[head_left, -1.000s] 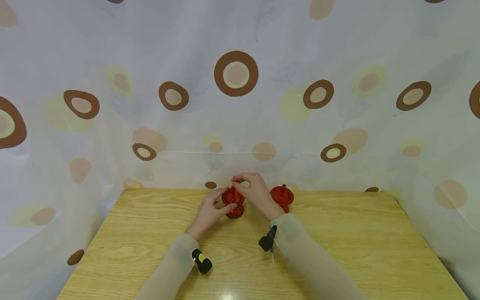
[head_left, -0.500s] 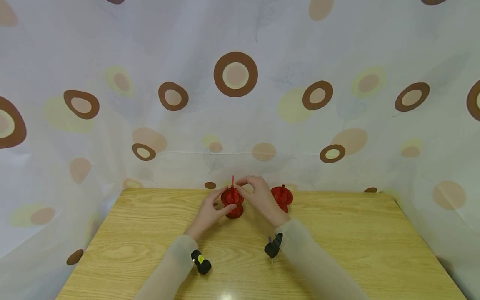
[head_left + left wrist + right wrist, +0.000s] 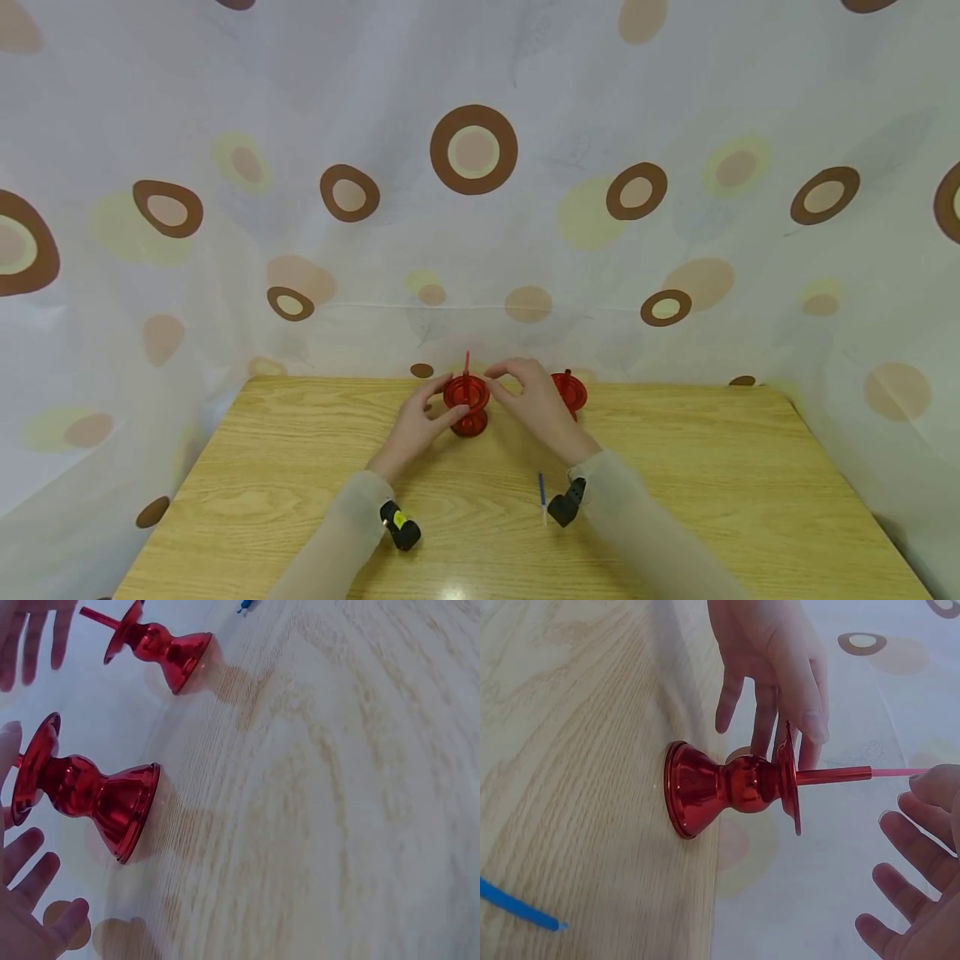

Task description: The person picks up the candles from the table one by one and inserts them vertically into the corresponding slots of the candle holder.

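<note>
On the wooden table (image 3: 255, 450) I count two candleholders (image 3: 469, 424) (image 3: 573, 392), one pink candle (image 3: 467, 362), one blue candle (image 3: 542, 490). The left hand (image 3: 411, 427) surrounds one, pinching unclear to me; the right hand (image 3: 542, 408) is loosely spread.

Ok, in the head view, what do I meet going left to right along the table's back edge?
Left hand → red holder with pink stick upright in it → right hand → second red holder, partly hidden by that hand.

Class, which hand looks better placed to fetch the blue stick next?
Probably the right hand: it holds nothing and is nearer the blue stick, while the left hand is at a red holder.
</note>
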Demonstrator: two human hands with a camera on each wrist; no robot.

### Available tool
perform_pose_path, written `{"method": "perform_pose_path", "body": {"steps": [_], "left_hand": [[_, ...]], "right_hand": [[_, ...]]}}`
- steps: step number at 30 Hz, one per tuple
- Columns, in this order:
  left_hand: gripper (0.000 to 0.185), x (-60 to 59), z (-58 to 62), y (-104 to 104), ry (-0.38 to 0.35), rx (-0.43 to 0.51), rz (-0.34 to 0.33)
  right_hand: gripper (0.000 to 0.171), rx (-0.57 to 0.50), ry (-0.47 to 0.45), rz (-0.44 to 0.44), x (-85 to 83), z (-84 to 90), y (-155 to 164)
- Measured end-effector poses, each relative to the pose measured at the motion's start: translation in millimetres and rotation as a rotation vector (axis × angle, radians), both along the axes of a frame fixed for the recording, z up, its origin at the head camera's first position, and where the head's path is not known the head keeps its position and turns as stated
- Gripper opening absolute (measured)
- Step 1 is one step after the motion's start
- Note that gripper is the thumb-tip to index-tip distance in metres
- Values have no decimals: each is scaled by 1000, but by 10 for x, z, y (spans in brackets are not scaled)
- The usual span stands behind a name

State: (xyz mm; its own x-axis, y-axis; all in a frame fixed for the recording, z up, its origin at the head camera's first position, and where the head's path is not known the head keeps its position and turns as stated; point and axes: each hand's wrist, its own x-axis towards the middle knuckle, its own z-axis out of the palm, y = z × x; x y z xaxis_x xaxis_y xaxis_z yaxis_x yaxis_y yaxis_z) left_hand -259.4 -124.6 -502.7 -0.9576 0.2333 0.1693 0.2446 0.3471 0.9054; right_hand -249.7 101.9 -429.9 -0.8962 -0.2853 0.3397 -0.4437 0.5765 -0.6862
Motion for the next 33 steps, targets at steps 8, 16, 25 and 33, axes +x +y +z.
{"method": "perform_pose_path", "body": {"steps": [8, 16, 25, 33], "left_hand": [[66, 40, 12, -40, -14, 6, 13], [64, 76, 26, -75, 21, -13, 27], [63, 140, 54, -106, 33, 17, 84], [52, 261, 92, -95, 83, 27, 139]], "right_hand": [[19, -2, 30, -6, 79, -21, 114], [21, 3, 39, -26, 148, -23, 207], [21, 21, 57, -22, 219, -26, 353], [19, 28, 86, -3, 264, -45, 473]]}}
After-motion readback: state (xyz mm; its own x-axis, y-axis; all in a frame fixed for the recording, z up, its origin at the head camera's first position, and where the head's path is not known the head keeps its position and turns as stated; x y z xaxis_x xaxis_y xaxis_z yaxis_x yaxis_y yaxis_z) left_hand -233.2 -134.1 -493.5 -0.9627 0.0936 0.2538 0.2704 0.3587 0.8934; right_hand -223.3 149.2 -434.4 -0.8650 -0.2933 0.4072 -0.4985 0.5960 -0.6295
